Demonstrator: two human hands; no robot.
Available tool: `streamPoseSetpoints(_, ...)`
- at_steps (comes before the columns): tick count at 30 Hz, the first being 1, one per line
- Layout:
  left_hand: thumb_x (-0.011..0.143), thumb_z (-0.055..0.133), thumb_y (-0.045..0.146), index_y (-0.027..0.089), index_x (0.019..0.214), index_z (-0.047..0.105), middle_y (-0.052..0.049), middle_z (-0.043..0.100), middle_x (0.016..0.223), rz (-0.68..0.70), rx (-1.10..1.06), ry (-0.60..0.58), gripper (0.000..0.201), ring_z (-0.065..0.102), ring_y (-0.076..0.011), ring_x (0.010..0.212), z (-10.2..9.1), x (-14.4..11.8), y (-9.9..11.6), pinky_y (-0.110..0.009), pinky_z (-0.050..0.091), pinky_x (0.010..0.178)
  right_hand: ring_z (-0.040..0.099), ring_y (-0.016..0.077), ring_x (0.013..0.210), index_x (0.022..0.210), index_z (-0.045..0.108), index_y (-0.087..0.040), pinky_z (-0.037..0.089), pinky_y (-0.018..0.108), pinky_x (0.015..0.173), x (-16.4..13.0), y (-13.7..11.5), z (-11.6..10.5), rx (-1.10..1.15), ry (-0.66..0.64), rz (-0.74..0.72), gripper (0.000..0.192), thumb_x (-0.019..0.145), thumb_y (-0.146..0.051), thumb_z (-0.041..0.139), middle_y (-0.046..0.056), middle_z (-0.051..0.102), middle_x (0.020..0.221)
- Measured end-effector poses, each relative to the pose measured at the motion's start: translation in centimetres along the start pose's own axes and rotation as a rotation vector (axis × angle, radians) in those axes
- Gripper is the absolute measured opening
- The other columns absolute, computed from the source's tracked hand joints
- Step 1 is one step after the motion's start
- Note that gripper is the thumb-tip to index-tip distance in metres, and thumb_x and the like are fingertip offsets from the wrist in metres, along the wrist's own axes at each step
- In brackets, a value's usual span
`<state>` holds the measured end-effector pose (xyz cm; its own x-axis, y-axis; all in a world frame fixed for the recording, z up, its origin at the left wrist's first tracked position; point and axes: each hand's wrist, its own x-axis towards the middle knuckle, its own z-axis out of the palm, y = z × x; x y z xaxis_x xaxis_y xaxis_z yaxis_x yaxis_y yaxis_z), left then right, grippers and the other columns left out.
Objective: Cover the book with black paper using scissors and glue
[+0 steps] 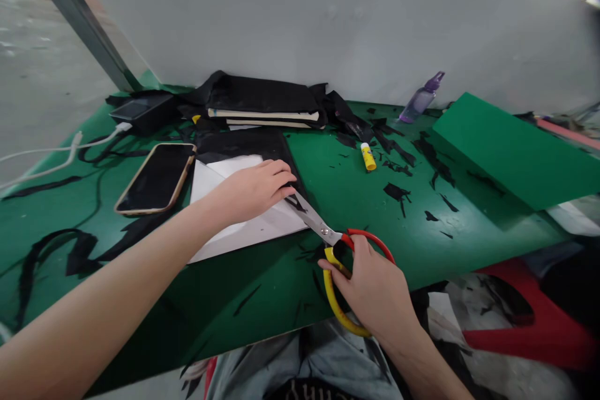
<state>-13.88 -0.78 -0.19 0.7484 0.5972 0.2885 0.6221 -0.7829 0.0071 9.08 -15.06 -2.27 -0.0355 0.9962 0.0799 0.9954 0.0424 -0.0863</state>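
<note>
Phone [156,177] lies left of the left hand [253,190], clear of the cut. That hand's fingers [280,170], pressed together, pin white sheet [234,219] on black fabric [244,142]. Scissors [328,237] enter just right of them; blades should stay clear of the fingertips. Right hand [375,290] grips the loops. Beyond: scraps [398,190], glue stick [368,156], spray bottle [422,99], green board [506,150] on the worktop [262,275].

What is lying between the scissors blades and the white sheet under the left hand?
Nothing visible. The scissors in the right hand already meet the edge of the white sheet, right beside the left hand pressing it down.
</note>
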Motion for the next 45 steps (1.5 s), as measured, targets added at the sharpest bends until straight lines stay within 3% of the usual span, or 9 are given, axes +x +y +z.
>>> streamPoseSetpoints(5,0.100,0.029,0.037,0.011,0.121,0.056,-0.011,0.057,0.121,-0.047,-0.093,-0.071,0.043,0.054,-0.0205,0.110,0.4,0.1,-0.1,-0.035,0.041,0.098,0.063,0.0210,0.060,0.105,0.047,-0.015,0.033,0.026,0.045,-1.0,0.6,-0.4,0.006,-0.030,0.017,0.051,0.086,-0.063,0.043,0.004,0.062,0.068)
streamPoseSetpoints(14,0.089,0.048,0.054,0.012,0.125,0.054,-0.013,0.052,0.128,-0.041,-0.217,-0.124,0.055,0.052,-0.0250,0.114,-0.5,-0.1,0.5,-0.038,0.041,0.100,0.066,0.0220,0.064,0.102,0.045,-0.019,0.038,0.026,0.046,-2.6,1.6,-0.1,0.035,-0.030,0.043,0.049,0.084,-0.064,0.047,0.005,0.065,0.076)
streamPoseSetpoints(27,0.086,0.052,0.058,0.011,0.125,0.054,-0.015,0.052,0.128,-0.001,-0.197,-0.141,0.061,0.053,-0.0264,0.113,-0.1,-0.2,0.2,-0.039,0.042,0.099,0.064,0.0199,0.059,0.103,0.046,-0.017,0.038,0.026,0.043,-2.8,1.7,0.1,-0.023,0.026,0.016,0.050,0.084,-0.063,0.049,0.003,0.063,0.072)
streamPoseSetpoints(34,0.088,0.052,0.052,0.016,0.118,0.055,-0.013,0.050,0.128,-0.009,-0.243,-0.140,0.047,0.054,-0.0261,0.109,-0.4,-0.1,0.3,-0.041,0.044,0.095,0.066,0.0215,0.065,0.107,0.046,-0.016,0.042,0.026,0.047,-2.3,1.3,0.4,-0.036,0.076,-0.005,0.050,0.084,-0.060,0.051,0.006,0.065,0.078)
streamPoseSetpoints(38,0.092,0.050,0.043,0.019,0.110,0.057,-0.010,0.050,0.126,0.003,-0.296,-0.151,0.031,0.054,-0.0244,0.109,-0.6,-0.1,0.4,-0.039,0.043,0.095,0.065,0.0206,0.061,0.106,0.047,-0.016,0.041,0.026,0.045,-2.2,1.1,0.1,-0.041,0.037,-0.002,0.049,0.084,-0.060,0.049,0.005,0.065,0.076)
streamPoseSetpoints(45,0.093,0.049,0.036,0.019,0.106,0.056,-0.010,0.049,0.124,-0.021,-0.310,-0.177,0.023,0.053,-0.0233,0.106,-0.7,0.0,1.0,-0.040,0.043,0.093,0.065,0.0209,0.062,0.105,0.047,-0.016,0.041,0.027,0.046,-2.1,1.0,0.0,-0.023,0.031,0.007,0.049,0.085,-0.061,0.048,0.005,0.065,0.075)
